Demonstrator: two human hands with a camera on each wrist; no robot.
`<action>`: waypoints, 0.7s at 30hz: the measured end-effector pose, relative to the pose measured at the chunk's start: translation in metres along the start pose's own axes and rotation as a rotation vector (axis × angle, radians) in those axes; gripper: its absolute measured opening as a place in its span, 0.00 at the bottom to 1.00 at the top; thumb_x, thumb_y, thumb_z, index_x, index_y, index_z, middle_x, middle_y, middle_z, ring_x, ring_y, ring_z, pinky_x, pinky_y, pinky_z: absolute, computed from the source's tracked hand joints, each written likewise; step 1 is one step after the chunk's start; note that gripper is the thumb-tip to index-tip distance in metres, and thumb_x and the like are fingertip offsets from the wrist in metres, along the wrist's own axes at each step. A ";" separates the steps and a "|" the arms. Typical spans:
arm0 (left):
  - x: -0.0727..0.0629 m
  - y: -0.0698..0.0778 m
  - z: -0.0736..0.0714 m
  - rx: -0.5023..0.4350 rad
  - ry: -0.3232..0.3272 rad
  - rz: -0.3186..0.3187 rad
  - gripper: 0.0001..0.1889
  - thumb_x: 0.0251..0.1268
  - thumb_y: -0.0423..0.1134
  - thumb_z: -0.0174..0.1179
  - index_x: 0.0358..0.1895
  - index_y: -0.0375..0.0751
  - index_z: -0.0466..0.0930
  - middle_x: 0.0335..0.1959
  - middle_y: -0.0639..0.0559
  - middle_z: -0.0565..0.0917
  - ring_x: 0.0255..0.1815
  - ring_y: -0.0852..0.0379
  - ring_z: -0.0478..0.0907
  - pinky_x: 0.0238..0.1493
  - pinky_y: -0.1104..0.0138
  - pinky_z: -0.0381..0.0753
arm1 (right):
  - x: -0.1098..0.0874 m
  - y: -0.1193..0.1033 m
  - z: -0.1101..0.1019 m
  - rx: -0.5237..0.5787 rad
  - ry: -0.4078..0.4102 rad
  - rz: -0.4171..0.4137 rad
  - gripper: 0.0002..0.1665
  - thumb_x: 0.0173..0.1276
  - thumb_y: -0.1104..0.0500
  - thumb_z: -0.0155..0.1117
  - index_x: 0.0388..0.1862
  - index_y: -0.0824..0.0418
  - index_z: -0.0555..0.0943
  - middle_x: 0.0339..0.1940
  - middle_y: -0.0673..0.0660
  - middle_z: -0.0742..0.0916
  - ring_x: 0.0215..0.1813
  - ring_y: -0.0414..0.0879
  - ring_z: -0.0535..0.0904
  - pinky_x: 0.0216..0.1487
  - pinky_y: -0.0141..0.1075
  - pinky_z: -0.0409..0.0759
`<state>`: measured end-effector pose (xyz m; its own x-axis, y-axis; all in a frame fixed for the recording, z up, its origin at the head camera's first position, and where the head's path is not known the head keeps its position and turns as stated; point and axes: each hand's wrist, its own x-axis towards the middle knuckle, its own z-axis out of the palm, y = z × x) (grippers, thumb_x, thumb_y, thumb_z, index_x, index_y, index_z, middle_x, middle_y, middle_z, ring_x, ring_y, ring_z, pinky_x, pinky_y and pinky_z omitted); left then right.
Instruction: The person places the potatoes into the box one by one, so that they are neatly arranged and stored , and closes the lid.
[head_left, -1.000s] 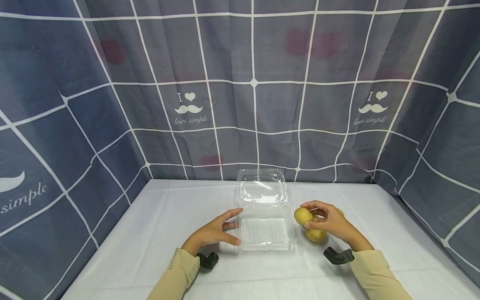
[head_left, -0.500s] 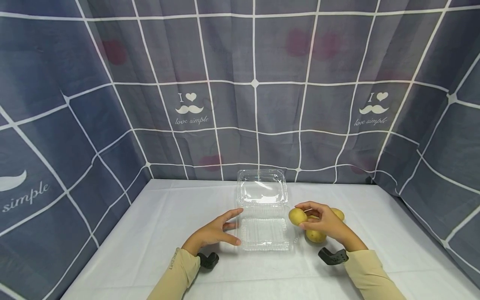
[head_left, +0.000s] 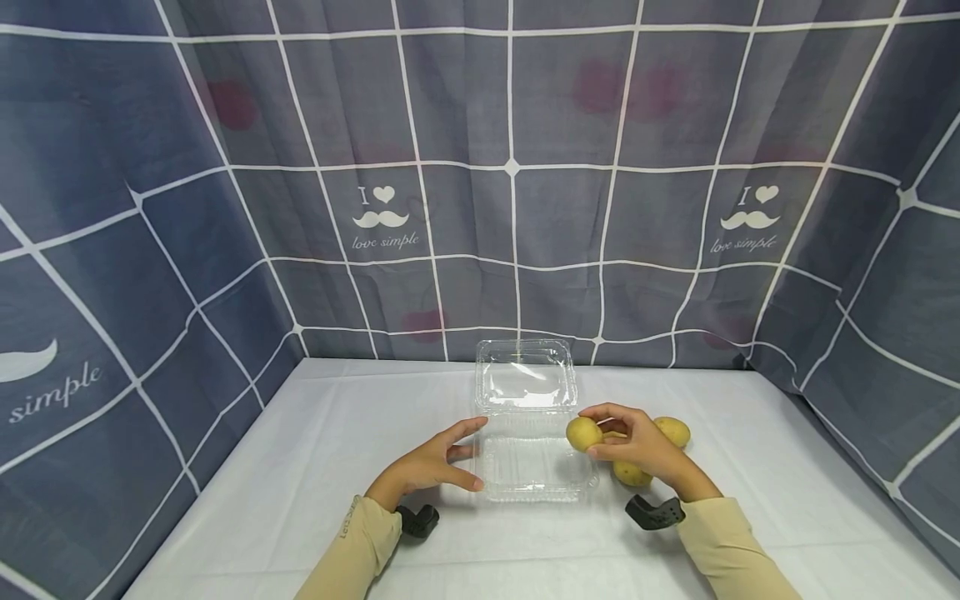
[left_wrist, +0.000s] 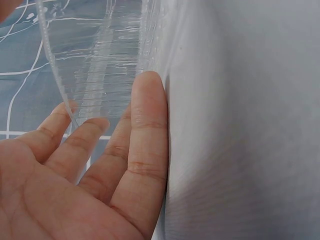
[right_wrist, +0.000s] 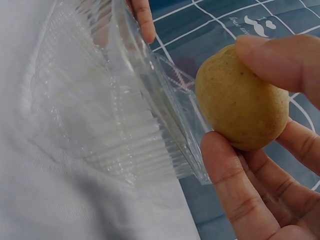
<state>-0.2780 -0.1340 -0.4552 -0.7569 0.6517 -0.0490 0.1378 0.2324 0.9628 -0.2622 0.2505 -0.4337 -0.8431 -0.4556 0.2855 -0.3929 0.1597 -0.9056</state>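
A yellow-brown potato (head_left: 583,434) is pinched between the thumb and fingers of my right hand (head_left: 640,443), at the right side of a clear plastic clamshell box. Seen from the right wrist, this potato (right_wrist: 241,97) has a smooth, faintly speckled skin. The box's base (head_left: 525,493) lies toward me and its lid (head_left: 523,375) is folded back behind it. My left hand (head_left: 429,463) rests at the base's left side, its fingers extended and spread along the wall. In the left wrist view the fingertips (left_wrist: 149,90) are right at the ribbed plastic.
Two more potatoes lie on the table to the right: one potato (head_left: 672,431) behind my right hand, another potato (head_left: 632,475) partly hidden beneath it. A white cloth (head_left: 300,442) covers the table. Grey-blue checked curtains (head_left: 465,208) stand at the back and sides.
My right hand has moved left with the potato, from beside the other potatoes to the box's right edge. The potato behind it has come into fuller view. My left hand stays put.
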 end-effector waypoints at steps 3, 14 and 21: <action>0.000 -0.001 0.000 -0.004 -0.004 0.002 0.56 0.62 0.30 0.79 0.88 0.38 0.51 0.89 0.36 0.51 0.83 0.28 0.61 0.78 0.36 0.66 | 0.002 0.001 0.002 0.003 -0.006 -0.014 0.30 0.66 0.72 0.77 0.64 0.81 0.78 0.57 0.51 0.89 0.54 0.40 0.85 0.56 0.29 0.86; 0.001 0.000 0.000 -0.015 -0.002 -0.005 0.56 0.62 0.29 0.78 0.88 0.36 0.50 0.89 0.36 0.51 0.83 0.29 0.61 0.79 0.35 0.64 | 0.008 0.000 0.011 0.005 -0.015 0.008 0.31 0.66 0.71 0.78 0.65 0.80 0.78 0.60 0.67 0.86 0.54 0.41 0.85 0.55 0.31 0.87; 0.001 -0.001 -0.001 -0.023 -0.004 -0.011 0.57 0.61 0.30 0.79 0.88 0.35 0.49 0.89 0.37 0.50 0.84 0.30 0.60 0.80 0.36 0.64 | 0.013 -0.001 0.016 -0.002 -0.026 0.008 0.31 0.67 0.70 0.78 0.65 0.80 0.78 0.62 0.75 0.84 0.55 0.42 0.85 0.56 0.31 0.86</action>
<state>-0.2793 -0.1344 -0.4562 -0.7554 0.6524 -0.0609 0.1145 0.2228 0.9681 -0.2669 0.2304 -0.4346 -0.8365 -0.4771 0.2697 -0.3866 0.1649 -0.9074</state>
